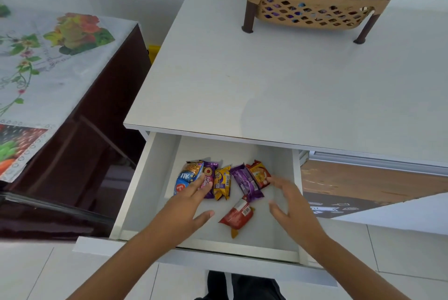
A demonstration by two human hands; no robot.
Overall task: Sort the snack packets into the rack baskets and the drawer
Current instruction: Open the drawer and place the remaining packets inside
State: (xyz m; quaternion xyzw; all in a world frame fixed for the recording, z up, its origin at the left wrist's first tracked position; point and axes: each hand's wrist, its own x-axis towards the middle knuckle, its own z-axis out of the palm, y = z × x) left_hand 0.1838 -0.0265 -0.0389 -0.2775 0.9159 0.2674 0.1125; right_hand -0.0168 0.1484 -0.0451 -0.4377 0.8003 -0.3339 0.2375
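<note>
Both hands inside the open drawer [155, 193], fingers spread, gripping nothing. Left hand [186, 212] rests on the purple packet [209, 178]; right hand [288, 205] just beside the orange packet [258, 173]. Red packet [238, 214] lies between them. Risk: a sweep scatters the row.

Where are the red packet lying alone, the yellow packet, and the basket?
red packet [238, 214], head view, middle of its wrapper
yellow packet [222, 183], head view, its middle
basket [315, 12], head view, front lattice wall
</note>
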